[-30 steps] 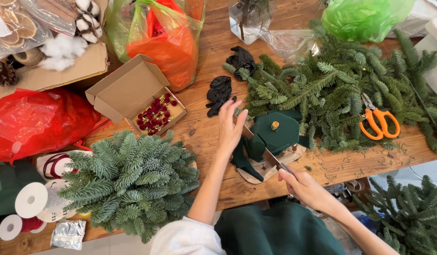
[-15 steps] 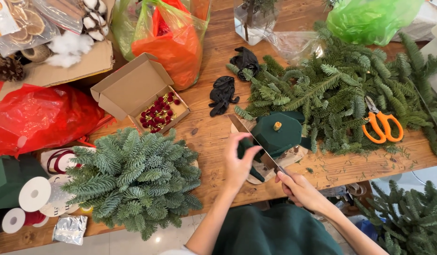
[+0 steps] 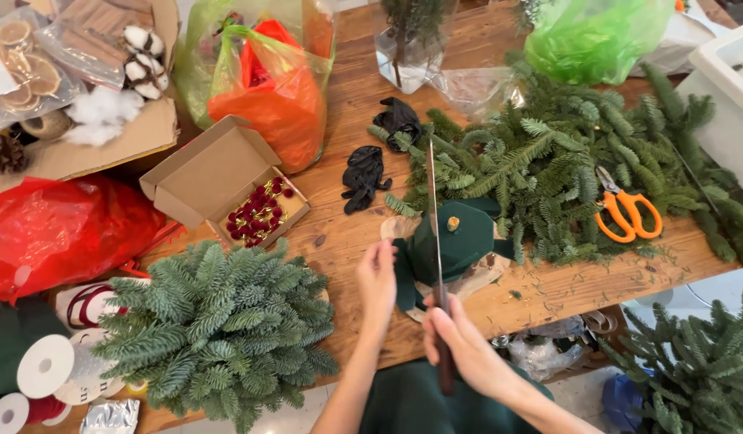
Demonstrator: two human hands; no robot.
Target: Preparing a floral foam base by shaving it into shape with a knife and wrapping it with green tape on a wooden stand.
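Note:
My right hand [image 3: 468,354] grips the dark handle of a long knife [image 3: 432,217], whose thin blade points away from me over the table. Under the blade lies a dark green piece of fabric [image 3: 468,237] with a small gold knob, resting on a wooden slice [image 3: 480,277] near the table's front edge. My left hand [image 3: 377,281] is just left of the blade and pinches the left edge of that green fabric. A round fir wreath [image 3: 219,329] lies to the left of both hands.
An open cardboard box of red berries [image 3: 255,213] sits behind the wreath. Black gloves [image 3: 363,173], loose fir branches [image 3: 564,161] and orange scissors [image 3: 624,213] lie beyond. Red bag [image 3: 58,233], orange bag [image 3: 275,104], green bag [image 3: 596,36], ribbon spools [image 3: 42,366], white bin [image 3: 729,96].
My left hand has drawn back from the top of the green fabric to its left edge. The knife blade has swung from a low slant to pointing straight away from me.

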